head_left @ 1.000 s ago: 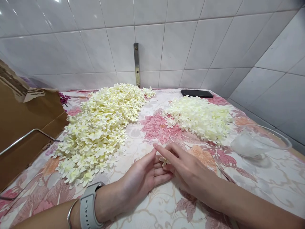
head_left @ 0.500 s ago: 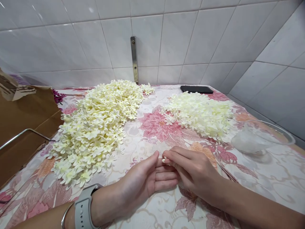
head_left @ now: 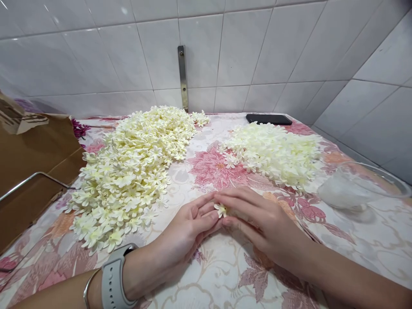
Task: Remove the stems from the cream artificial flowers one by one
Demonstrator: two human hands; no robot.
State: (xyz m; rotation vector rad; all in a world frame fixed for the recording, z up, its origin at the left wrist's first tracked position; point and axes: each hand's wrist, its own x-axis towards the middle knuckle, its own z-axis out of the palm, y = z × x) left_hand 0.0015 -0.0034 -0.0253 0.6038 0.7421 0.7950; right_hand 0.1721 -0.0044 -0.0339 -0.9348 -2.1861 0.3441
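Note:
A small cream-white flower [head_left: 220, 210] with a pale yellow centre sits between my two hands above the table. My left hand [head_left: 196, 221] has its thumb and curled fingers closed on it from the left. My right hand [head_left: 254, 216] meets it from the right, bent fingers against the petals and touching my left fingertips. The flower's underside is hidden by the fingers. Beyond my left hand spreads a large heap of similar cream flowers [head_left: 135, 171]. A smaller heap of whiter flowers [head_left: 277, 154] lies past my right hand.
A clear bowl [head_left: 347, 189] with whitish translucent contents stands at the right. A black phone [head_left: 269, 119] lies at the back edge. At the left are a cardboard box [head_left: 38, 159] and a bent metal rod [head_left: 38, 174]. A floral tablecloth [head_left: 180, 274] covers the table against the tiled wall.
My left hand has gone from an open palm to closing its thumb and fingers on the flower. The flower now shows its face between both hands. The heaps are unchanged.

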